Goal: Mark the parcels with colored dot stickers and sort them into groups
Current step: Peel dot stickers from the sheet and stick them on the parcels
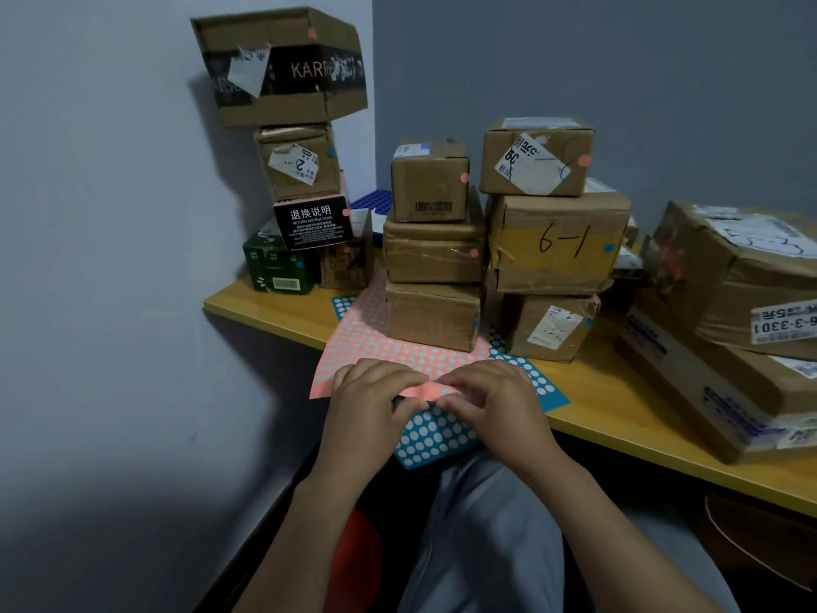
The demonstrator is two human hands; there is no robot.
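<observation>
**Peel one pink dot cleanly at the near edge**

Far L of the salmon-pink paper dot-sticker sheet, and behind it: a leaning tower of small cardboard parcels, already dotted pink and blue. The left hand is at the sheet's near edge, fingers curled, pinching that edge and holding it down. On the sheet's far part stands a three-high stack of brown cardboard parcels: top two have pink dots, bottom one blue. The right hand is just R of the left at the same edge, fingertips curled and pinching at the paper. It's prob. working a dot loose; can't tell if one is lifted yet. A teal dot-sticker sheet lies under the pink one, showing at its near and R sides. R of the sheet: a second three-high parcel stack, then large taped cardboard cartons.

To do it well:
- L hand keeps the backing flat, since that edge overhangs the yellow wooden tabletop.
- Lift the dot from its rim w/ a nail, no creasing.
- Don't tug: the stack sits on the sheet and could rock.
</observation>
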